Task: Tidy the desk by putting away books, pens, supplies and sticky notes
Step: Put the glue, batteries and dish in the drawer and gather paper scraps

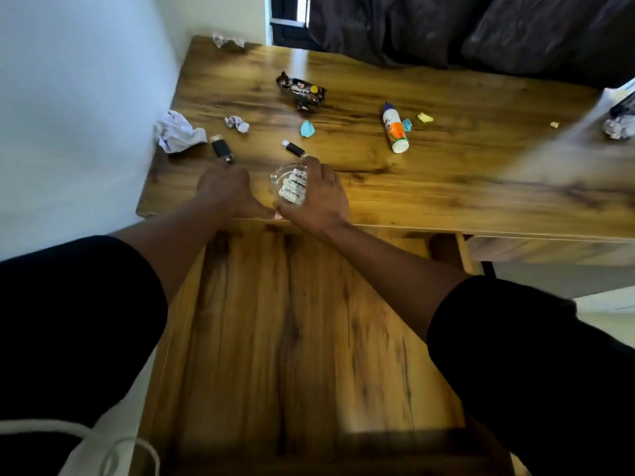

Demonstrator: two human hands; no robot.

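My right hand (319, 194) grips a small clear container (280, 175) holding white labelled tubes, near the front edge of the wooden desk (446, 187). My left hand (223, 190) rests flat on the desk beside it, fingertips just short of a black flash drive (222, 151). A second black drive with a white cap (293, 148) lies just beyond the container. A white glue bottle (395, 127) lies on its side to the right. Crumpled blue notes (307, 128) and a yellow one (425, 117) are scattered about.
An open wooden drawer (302, 321) extends below the desk edge, under my forearms. Crumpled white papers (177, 132) lie at the left, one (618, 127) at the far right. A dark snack wrapper (302, 91) sits mid-desk. A white wall bounds the left side.
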